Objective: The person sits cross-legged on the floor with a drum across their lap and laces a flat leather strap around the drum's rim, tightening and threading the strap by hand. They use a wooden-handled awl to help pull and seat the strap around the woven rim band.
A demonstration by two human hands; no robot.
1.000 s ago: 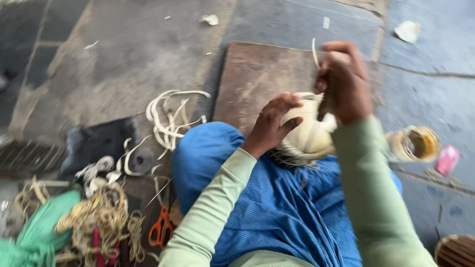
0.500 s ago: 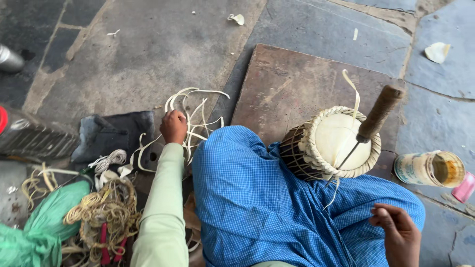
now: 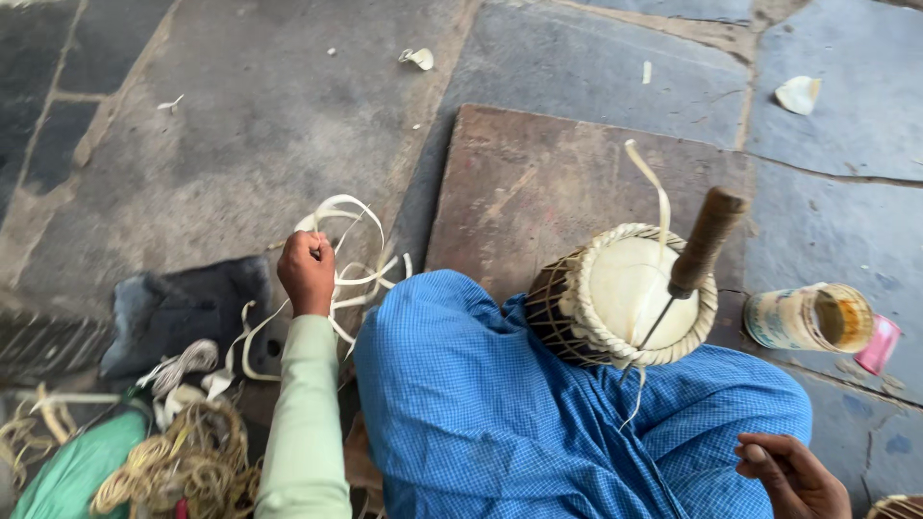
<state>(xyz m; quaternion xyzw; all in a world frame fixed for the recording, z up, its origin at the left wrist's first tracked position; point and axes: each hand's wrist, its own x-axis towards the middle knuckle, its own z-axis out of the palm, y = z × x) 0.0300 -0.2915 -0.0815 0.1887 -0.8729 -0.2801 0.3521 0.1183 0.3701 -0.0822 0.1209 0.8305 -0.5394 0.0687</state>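
the left hand [image 3: 308,272] is seen stretched out to the person's left, closed in a fist around pale cane strips [image 3: 351,252] that lie in a loose tangle on the stone floor [image 3: 240,115]. the strips are gripped near the top of the tangle, and several loops curl away from the fist toward the blue cloth [image 3: 500,413] that is draped over the lap. the right hand [image 3: 788,471] is rested low on the blue cloth at the person's right side, with its fingers loosely curled; nothing can be made out in it, and how far it is closed cannot be told.

a small woven basket [image 3: 615,298] is propped against the blue cloth, its pale round base turned upward and ringed by a braided rim. a tool with a brown wooden handle [image 3: 707,240] is stuck into that base by its thin metal point and is left tilted, untouched by either hand. one loose strip rises from the rim. the basket is set at the edge of a brown board [image 3: 538,183] laid on the floor.

a tin can [image 3: 808,317] is laid on its side just to the right of the basket, with a pink object [image 3: 877,344] beside it. a dark cloth [image 3: 183,308] and bundles of coiled fibre [image 3: 183,461] are found near the left sleeve [image 3: 303,423].
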